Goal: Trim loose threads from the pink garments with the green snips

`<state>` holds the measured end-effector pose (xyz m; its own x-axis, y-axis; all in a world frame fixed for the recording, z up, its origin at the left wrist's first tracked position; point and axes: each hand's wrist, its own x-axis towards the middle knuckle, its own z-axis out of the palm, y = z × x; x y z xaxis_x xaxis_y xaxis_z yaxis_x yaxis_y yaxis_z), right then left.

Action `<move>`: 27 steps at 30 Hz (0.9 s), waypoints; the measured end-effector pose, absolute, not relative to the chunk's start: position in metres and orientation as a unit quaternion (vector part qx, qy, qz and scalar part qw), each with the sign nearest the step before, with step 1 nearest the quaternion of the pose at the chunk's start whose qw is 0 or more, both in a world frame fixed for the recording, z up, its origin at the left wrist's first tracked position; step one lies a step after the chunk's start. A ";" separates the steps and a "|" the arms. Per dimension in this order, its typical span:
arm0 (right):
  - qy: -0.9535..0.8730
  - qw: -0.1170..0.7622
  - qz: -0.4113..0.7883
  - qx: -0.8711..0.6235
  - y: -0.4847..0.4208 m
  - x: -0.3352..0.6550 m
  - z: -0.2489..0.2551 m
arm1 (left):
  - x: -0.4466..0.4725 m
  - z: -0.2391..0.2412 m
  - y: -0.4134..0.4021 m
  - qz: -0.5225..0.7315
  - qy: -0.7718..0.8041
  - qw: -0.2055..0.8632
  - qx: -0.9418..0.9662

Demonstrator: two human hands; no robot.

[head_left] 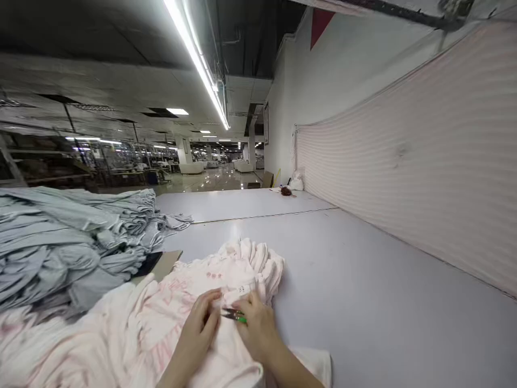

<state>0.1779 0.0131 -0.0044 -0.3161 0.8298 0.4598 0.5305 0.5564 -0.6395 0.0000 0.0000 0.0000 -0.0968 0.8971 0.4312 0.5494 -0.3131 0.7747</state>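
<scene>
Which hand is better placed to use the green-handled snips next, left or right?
Right, most likely: the right hand already grips the green-handled thread snips, their blades pointing toward the left hand, which lies on the pale pink garment with nothing in its grip that shows.

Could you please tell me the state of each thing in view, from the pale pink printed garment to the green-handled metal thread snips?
Left hand, resting on the garment, fingers curled.
Right hand, holding the snips against the garment.
Green-handled metal thread snips, held in the right hand, blades pointing left.
Pale pink printed garment, bunched and spread over the table.
Grey-blue fabric pile, heaped in loose folds.
White-topped work table, bearing the garment.
</scene>
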 end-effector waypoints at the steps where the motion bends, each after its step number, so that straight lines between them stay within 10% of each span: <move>1: -0.788 0.396 0.188 -0.432 0.015 0.176 -0.003 | -0.001 0.000 -0.001 0.487 0.559 0.178 0.647; 17: -0.564 0.560 0.508 -0.332 0.012 0.202 -0.015 | 0.011 -0.003 -0.014 0.417 0.500 0.052 0.757; 27: -0.738 0.437 0.259 -0.444 -0.004 0.216 0.001 | 0.025 0.004 -0.001 0.358 0.489 -0.099 0.789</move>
